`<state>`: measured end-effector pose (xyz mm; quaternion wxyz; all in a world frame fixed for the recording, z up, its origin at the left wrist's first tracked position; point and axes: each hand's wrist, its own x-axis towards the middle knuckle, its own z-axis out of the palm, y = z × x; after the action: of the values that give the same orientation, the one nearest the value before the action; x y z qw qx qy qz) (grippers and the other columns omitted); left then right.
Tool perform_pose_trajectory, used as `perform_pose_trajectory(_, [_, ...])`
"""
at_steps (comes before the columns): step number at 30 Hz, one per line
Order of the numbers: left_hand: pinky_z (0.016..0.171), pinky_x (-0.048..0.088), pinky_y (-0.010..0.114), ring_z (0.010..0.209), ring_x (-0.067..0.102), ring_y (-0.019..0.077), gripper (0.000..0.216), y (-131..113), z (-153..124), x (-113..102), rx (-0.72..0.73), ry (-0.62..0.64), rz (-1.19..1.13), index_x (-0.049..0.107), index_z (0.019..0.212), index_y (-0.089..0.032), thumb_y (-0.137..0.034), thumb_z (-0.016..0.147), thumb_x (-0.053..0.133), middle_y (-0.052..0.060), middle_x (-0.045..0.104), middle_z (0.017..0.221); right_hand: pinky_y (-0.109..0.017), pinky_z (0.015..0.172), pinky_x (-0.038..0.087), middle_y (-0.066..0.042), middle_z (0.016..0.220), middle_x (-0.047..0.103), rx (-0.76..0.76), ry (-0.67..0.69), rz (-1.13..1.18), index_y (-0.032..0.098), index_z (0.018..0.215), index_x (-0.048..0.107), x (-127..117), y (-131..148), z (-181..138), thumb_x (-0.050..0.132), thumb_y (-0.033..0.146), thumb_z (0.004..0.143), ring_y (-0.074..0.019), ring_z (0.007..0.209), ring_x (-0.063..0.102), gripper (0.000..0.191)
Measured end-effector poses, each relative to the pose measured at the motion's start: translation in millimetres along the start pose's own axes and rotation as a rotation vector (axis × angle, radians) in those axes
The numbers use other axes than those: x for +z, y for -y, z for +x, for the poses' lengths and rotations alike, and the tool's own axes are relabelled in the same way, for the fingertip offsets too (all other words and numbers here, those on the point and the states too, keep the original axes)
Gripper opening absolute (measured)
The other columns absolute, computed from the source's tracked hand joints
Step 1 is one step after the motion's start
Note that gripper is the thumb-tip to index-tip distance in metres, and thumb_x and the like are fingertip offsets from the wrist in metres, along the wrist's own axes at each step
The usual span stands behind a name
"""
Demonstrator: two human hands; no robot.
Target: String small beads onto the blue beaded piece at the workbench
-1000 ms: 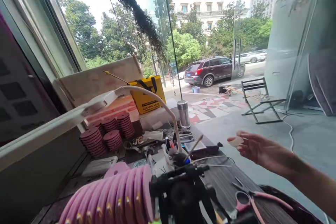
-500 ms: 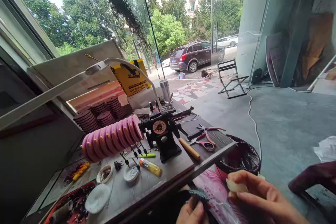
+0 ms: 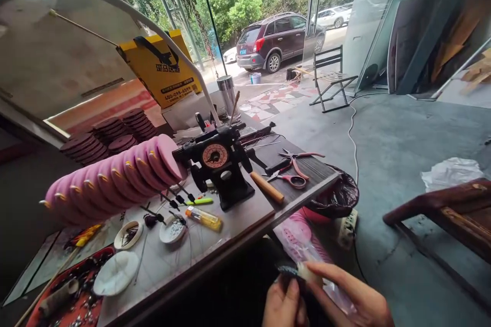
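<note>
Low at the front, my left hand (image 3: pixel 283 302) pinches a small dark, bluish-grey strip with a ridged surface (image 3: pixel 287 270). Beside it, my right hand (image 3: pixel 360 294) has its fingers closed on a small pale, translucent lump (image 3: pixel 310 275). The lump meets the end of the strip, though the fingers partly hide the contact. Both hands are just past the near edge of the bench, above a clear plastic bag (image 3: pixel 293 237) with pink contents.
A black hand-cranked machine (image 3: pixel 233 184) with a dial stands on the bench, beside a row of pink discs (image 3: pixel 115 179). Around it are scissors (image 3: pixel 293 180), pliers (image 3: pixel 297 163), a yellow lighter (image 3: pixel 205 218) and small dishes (image 3: pixel 172 230). A lined bin (image 3: pixel 337 194) and wooden chair (image 3: pixel 441 209) are to the right.
My right hand has moved left with the pale lump, bringing it from apart to against the dark strip in my left hand. The camera view has tilted downward.
</note>
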<state>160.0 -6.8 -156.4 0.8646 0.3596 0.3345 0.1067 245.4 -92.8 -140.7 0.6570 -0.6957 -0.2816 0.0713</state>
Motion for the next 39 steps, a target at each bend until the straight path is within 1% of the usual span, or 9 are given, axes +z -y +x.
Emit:
perform_pose_trajectory(3, [0.031,0.008,0.019,0.025,0.014,0.0024,0.047,0.0,0.2,4.1,-0.024,-0.033,0.010,0.053,0.062,-0.018,-0.061,0.051,0.068,-0.013,0.027,0.028,-0.018,0.066,0.052,0.001,0.076,0.071,0.028,0.114,-0.083,0.025,0.081,0.068,-6.5,-15.6,4.1,0.063,0.030,0.071,-0.0159,0.067,0.067,0.012])
perform_pose_trajectory(5, [0.031,0.008,0.018,0.025,0.013,0.0017,0.049,-2.3,-0.3,7.2,-0.043,-0.053,0.015,0.051,0.060,-0.018,-0.063,0.049,0.067,-0.014,0.026,0.028,-0.016,0.060,0.052,0.002,0.072,0.070,0.069,0.137,-0.101,0.024,0.081,0.067,-11.2,-20.3,7.5,0.062,0.030,0.073,-0.0145,0.062,0.066,0.012])
perform_pose_trajectory(10, [0.031,0.010,0.017,0.026,0.009,0.0002,0.050,-8.2,-2.0,13.4,-0.095,-0.070,-0.013,0.049,0.061,-0.019,-0.063,0.047,0.068,-0.015,0.026,0.029,-0.016,0.063,0.052,0.001,0.075,0.071,0.087,0.175,-0.069,0.024,0.081,0.067,-11.4,-16.1,8.7,0.061,0.030,0.073,-0.0146,0.066,0.067,0.012])
perform_pose_trajectory(12, [0.031,0.010,0.016,0.026,0.009,0.0000,0.050,-8.9,-2.1,13.7,-0.106,-0.074,-0.014,0.048,0.061,-0.019,-0.063,0.047,0.068,-0.015,0.027,0.029,-0.016,0.060,0.052,0.001,0.072,0.071,0.125,0.170,-0.066,0.023,0.079,0.067,-9.4,-14.7,8.0,0.060,0.032,0.075,-0.0149,0.063,0.067,0.012])
perform_pose_trajectory(16, [0.031,0.008,0.016,0.026,0.008,-0.0002,0.049,-8.4,-1.0,11.4,-0.147,-0.043,-0.081,0.049,0.062,-0.019,-0.061,0.048,0.070,-0.015,0.026,0.030,-0.019,0.066,0.052,0.000,0.078,0.071,0.103,0.164,-0.062,0.024,0.082,0.068,-8.7,-15.0,6.7,0.063,0.030,0.072,-0.0164,0.069,0.067,0.014])
perform_pose_trajectory(20, [0.032,0.008,0.016,0.027,0.008,-0.0003,0.046,-7.8,0.7,8.5,-0.193,-0.015,-0.137,0.052,0.062,-0.018,-0.057,0.048,0.072,-0.015,0.026,0.029,-0.019,0.062,0.053,0.000,0.074,0.071,0.147,0.146,-0.034,0.023,0.081,0.067,-9.0,-15.9,5.7,0.059,0.031,0.076,-0.0157,0.067,0.067,0.012])
perform_pose_trajectory(25, [0.032,0.010,0.015,0.028,0.007,-0.0003,0.040,-7.2,0.8,5.0,-0.220,0.014,-0.206,0.055,0.062,-0.018,-0.052,0.051,0.074,-0.014,0.027,0.030,-0.019,0.070,0.051,0.001,0.081,0.070,0.086,0.184,-0.006,0.025,0.085,0.066,-4.4,-18.2,6.1,0.059,0.027,0.075,-0.0151,0.074,0.066,0.012])
perform_pose_trajectory(34, [0.031,0.013,0.012,0.030,0.008,-0.0010,0.034,-18.3,0.0,5.7,-0.309,0.025,-0.308,0.068,0.064,-0.016,-0.045,0.049,0.077,-0.013,0.029,0.031,-0.020,0.063,0.048,0.002,0.070,0.065,0.193,0.123,0.056,0.023,0.083,0.064,-9.4,-10.0,16.2,0.059,0.033,0.076,-0.0132,0.066,0.060,0.013])
perform_pose_trajectory(39, [0.031,0.015,0.012,0.030,0.009,-0.0012,0.034,-17.6,0.4,5.3,-0.328,0.028,-0.304,0.069,0.066,-0.017,-0.045,0.049,0.077,-0.012,0.032,0.032,-0.020,0.067,0.049,0.001,0.080,0.068,0.253,0.153,0.117,0.023,0.088,0.065,-5.7,-11.4,10.0,0.059,0.032,0.076,-0.0149,0.076,0.063,0.016])
